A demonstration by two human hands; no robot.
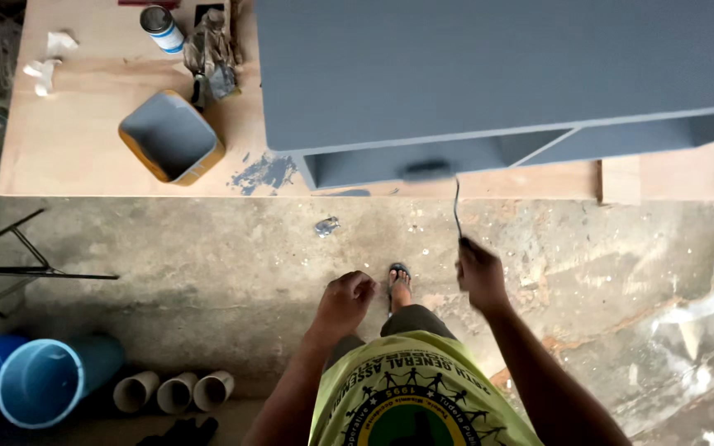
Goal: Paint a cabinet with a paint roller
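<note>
My right hand (481, 272) grips the thin wire handle of a small paint roller (428, 170), whose grey roller head rests against the front edge of a grey-painted cabinet (489, 74) lying on a plywood worktable (84, 140). My left hand (345, 299) hangs in a loose fist in front of my body, holding nothing. A rectangular yellow tin of grey paint (171, 136) sits on the table to the left of the cabinet.
A spray can (161, 27), crumpled rags (212, 49) and white scraps (47, 62) lie on the table. Grey paint smears (264, 172) mark its edge. On the concrete floor are blue buckets (43, 380), three short pipes (175, 390) and a black metal stand (10, 264).
</note>
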